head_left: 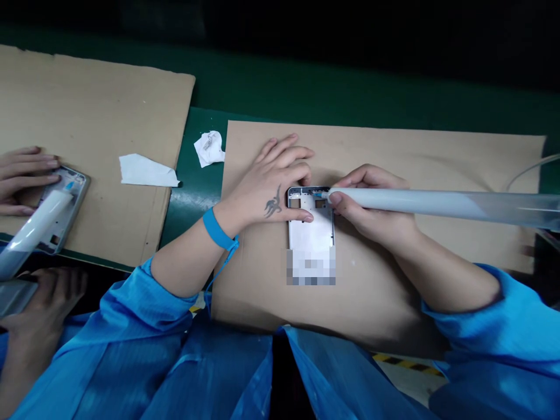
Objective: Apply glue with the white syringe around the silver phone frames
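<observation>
On the cardboard in front of me lies a silver phone frame (311, 232), its lower end blurred out. My left hand (275, 186) grips its upper left side, thumb across the face and index finger at the top edge, while the other fingers reach forward over the cardboard. A large white dispensing syringe (420, 201) is pinched near its front in my right hand (376, 204). Its blue tip (318, 195) is at the top end of the frame, near a small square cut-out. Whether the tip touches the metal I cannot tell.
Cardboard sheets (472, 169) cover the green bench (184, 134). A crumpled white paper (210, 148) and a white scrap (146, 170) lie to the left. There, a co-worker's hand (21, 178) steadies another phone frame (72, 192) under another syringe (35, 230).
</observation>
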Demonstrator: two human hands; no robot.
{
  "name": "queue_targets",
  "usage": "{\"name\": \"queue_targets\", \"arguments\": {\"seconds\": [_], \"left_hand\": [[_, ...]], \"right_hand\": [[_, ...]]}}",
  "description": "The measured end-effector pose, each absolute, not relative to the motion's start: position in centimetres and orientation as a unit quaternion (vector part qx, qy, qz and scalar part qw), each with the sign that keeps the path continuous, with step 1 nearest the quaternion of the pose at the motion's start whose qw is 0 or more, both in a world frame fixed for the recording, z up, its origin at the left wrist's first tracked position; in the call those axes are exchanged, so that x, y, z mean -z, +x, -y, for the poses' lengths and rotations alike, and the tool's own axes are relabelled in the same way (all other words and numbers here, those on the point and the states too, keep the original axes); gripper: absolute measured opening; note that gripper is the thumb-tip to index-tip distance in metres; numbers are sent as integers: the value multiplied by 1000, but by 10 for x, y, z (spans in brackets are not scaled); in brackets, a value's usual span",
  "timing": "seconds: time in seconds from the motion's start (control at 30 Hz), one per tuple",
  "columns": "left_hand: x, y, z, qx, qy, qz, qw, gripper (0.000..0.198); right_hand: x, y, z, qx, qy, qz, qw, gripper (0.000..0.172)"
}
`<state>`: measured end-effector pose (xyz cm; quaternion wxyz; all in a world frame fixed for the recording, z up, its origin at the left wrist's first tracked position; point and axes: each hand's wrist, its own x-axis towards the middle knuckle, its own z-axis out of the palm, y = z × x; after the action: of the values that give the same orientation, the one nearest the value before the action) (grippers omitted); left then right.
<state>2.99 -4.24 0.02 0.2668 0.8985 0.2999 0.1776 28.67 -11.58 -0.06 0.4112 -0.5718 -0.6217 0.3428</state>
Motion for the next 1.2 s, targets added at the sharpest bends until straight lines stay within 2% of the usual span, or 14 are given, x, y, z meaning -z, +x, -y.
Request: {"name": "queue_targets", "arguments": {"seconds": [0.67, 1.2], "left_hand": [[-2, 30, 43, -177, 895, -301, 277, 64], [-5, 32, 43, -166, 893, -312, 278, 61]], "right_hand": [[1, 283, 116, -341, -586, 601, 423, 32], [-1, 282, 116, -328, -588, 619, 405, 41]]}}
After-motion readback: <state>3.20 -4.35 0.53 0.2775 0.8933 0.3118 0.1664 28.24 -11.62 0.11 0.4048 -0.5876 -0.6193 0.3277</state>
